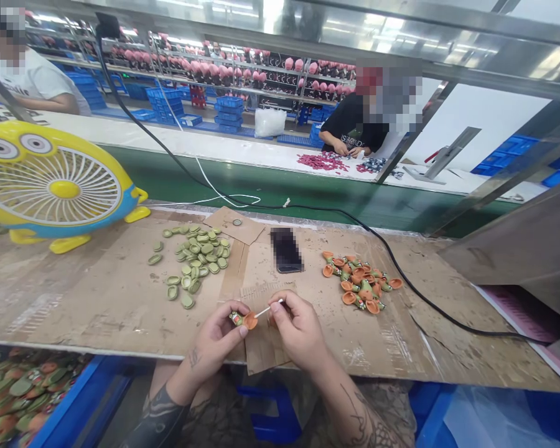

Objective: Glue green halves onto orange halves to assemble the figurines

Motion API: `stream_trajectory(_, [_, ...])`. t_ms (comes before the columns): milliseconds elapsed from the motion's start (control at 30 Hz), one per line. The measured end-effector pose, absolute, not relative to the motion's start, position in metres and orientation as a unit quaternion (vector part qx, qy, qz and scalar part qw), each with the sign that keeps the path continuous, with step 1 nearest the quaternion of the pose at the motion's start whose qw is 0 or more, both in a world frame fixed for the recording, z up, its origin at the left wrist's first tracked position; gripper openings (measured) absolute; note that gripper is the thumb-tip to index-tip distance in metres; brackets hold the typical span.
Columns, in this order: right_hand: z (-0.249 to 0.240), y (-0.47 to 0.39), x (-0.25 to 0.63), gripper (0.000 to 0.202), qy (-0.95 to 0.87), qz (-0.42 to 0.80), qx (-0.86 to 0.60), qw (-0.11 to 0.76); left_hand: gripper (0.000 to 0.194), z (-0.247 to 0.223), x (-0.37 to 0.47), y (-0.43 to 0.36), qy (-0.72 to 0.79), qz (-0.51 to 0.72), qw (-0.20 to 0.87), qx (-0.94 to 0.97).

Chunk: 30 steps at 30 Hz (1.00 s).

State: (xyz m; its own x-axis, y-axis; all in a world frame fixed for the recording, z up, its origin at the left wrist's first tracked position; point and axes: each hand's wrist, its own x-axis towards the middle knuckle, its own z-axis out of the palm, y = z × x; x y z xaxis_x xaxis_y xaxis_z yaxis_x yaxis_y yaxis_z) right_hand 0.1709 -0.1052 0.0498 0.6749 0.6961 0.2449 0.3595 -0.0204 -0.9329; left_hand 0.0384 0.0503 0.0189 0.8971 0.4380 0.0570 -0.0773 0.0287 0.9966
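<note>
Left hand: its grip was grasping a small orange, green and white painted piece with a cupped orange end, pinched between thumb and fingers above the table's front edge.

Right hand: its grip was grasping a thin white stick between thumb and forefinger. The stick slanted down leftward, its lower end at the orange cup; whether it touched could not be told.

Beneath the hands: one loose brown sheet of corrugated cardboard, overhanging the front edge of a long table covered in brown cardboard.

On the table, left of centre: a loose heap of olive-green oval pieces, a few lying apart. Just behind the heap lay a flat scrap of tan cardboard bearing a small round dark-rimmed item. Centre: one black rectangular phone, flat. Right: a cluster of orange-and-green cupped pieces, resembling the held one. Far left: one yellow-and-blue fan with cartoon eyes, upright.

A black cable curved past the right cluster. Below the table, at left, a blue plastic crate contained many green and orange pieces.

Across the way, a person in a black shirt sat behind small crimson pieces.
</note>
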Motion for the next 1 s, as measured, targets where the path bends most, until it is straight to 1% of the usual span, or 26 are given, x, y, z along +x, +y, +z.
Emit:
stream_trajectory(333, [0.049,-0.101,0.172,0.015,-0.386,0.161,-0.701,0.578,0.032,0.023,0.036,0.052,0.13,0.163,0.687,0.696])
stream_trajectory(467, [0.052,-0.104,0.172,0.017,-0.394,0.167,-0.685,0.589,0.03,0.019,0.035,0.054,0.122,0.146,0.712,0.676])
stream_trajectory(567, [0.052,-0.113,0.18,0.022,-0.372,0.131,-0.702,0.593,0.03,0.015,0.036,0.055,0.119,0.153,0.727,0.659])
stream_trajectory(700, [0.046,-0.124,0.196,0.022,-0.351,0.089,-0.743,0.563,0.03,0.013,0.039,0.054,0.122,0.179,0.725,0.654])
stream_trajectory(800, [0.042,-0.127,0.201,0.013,-0.366,0.083,-0.763,0.526,0.031,0.017,0.039,0.052,0.126,0.192,0.725,0.65])
stream_trajectory(900, [0.043,-0.125,0.203,0.04,-0.344,0.013,-0.799,0.493,0.034,0.019,0.039,0.05,0.118,0.209,0.727,0.644])
stream_trajectory(933, [0.044,-0.124,0.205,0.043,-0.335,-0.016,-0.813,0.476,0.034,0.02,0.039,0.05,0.116,0.214,0.725,0.644])
stream_trajectory(1000, [0.046,-0.125,0.214,0.041,-0.326,-0.057,-0.838,0.434,0.034,0.019,0.038,0.05,0.121,0.224,0.717,0.649])
